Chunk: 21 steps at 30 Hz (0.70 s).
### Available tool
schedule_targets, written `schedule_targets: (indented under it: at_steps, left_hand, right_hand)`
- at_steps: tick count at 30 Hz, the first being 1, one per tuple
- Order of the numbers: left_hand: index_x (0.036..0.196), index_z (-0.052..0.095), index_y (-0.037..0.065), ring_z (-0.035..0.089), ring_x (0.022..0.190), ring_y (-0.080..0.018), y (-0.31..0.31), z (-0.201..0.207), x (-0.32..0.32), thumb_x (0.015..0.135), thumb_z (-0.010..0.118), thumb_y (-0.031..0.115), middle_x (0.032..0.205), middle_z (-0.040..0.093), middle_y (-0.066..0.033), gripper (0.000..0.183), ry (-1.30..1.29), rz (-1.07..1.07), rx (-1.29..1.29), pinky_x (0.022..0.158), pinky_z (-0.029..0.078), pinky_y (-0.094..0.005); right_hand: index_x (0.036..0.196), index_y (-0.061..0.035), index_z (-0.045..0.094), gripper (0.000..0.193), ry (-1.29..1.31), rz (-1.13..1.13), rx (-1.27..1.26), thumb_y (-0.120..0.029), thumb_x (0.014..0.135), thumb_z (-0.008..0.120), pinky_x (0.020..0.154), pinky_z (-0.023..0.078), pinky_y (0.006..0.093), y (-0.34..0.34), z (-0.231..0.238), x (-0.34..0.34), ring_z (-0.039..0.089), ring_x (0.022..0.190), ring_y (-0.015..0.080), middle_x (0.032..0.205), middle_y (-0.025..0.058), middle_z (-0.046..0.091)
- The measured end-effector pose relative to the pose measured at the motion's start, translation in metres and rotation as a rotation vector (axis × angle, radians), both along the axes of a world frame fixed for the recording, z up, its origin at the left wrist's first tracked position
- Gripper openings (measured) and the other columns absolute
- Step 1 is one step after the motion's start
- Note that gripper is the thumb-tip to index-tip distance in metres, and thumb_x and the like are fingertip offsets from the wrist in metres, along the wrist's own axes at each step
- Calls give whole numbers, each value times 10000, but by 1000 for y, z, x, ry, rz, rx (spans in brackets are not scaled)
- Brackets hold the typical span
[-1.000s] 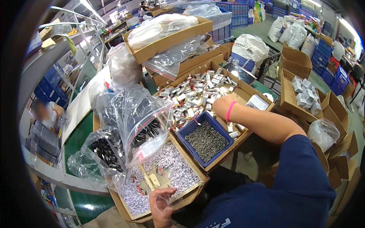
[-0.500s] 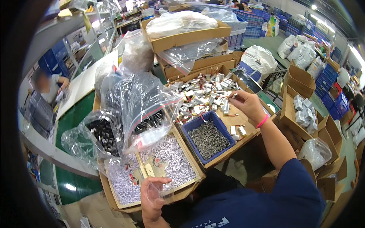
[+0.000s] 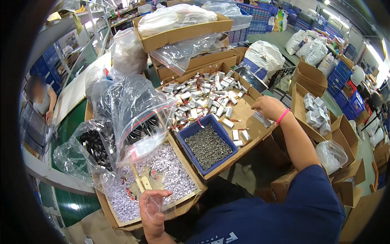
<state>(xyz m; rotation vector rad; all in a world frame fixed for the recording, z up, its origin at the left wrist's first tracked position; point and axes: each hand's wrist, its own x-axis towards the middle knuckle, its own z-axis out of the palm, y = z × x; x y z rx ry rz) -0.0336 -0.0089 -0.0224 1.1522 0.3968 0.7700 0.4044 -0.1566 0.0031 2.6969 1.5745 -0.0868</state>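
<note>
At the lower middle, my left hand [image 3: 152, 213] is curled around a clear, thin plastic piece [image 3: 156, 206], beside the white-filled tray. My right hand [image 3: 269, 108], with a pink wristband, is over the right edge of a cardboard box. Its fingers are pinched downward just above a clear plastic packet [image 3: 263, 119]; what they hold is hidden. Across that box lie many small silver battery packs [image 3: 211, 91] with red wires. A blue bin [image 3: 191, 159] full of small metal screws sits at its near side. Three packs lie apart, next to the bin.
A divided wooden tray [image 3: 194, 190] holds small white pieces. Clear bags [image 3: 130, 101] with black parts lie left of it. Stacked cartons [image 3: 185, 34] stand behind. At right, an open carton [image 3: 302, 91] holds silver-white blocks. A person [image 3: 42, 97] sits at the far left.
My right hand has moved away from the battery pile, toward the box's right edge and the clear packet. The view has shifted slightly. My left hand keeps its hold on the plastic piece.
</note>
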Motion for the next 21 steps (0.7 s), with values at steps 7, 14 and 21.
schedule_targets:
  at_steps: [7, 14, 21]
  left_hand:
    - [1171, 427, 17, 564, 1014, -289, -2, 0, 7, 696, 807, 404, 1010, 565, -148, 722, 20, -23, 2, 967, 405, -442]
    - [1171, 427, 18, 563, 1019, -287, -4, 0, 8, 687, 809, 428, 1012, 565, -146, 740, 36, -32, 7, 967, 406, -442]
    - [1177, 436, 8, 562, 1026, -283, -5, -1, 9, 685, 802, 454, 1023, 567, -146, 758, 22, -50, 26, 957, 409, -437]
  right_hand:
    - [1067, -118, 668, 316, -66, 18, 136, -56, 794, 522, 879, 474, 347, -25, -11, 15, 571, 1038, 254, 1057, 70, 649]
    - [997, -89, 671, 234, -72, 72, 163, -88, 789, 563, 879, 472, 346, -39, -5, 14, 574, 1029, 245, 1017, 60, 655]
    - [864, -55, 660, 123, -90, 169, 328, -100, 749, 654, 892, 464, 350, -56, 35, 2, 568, 1026, 265, 1029, 68, 651]
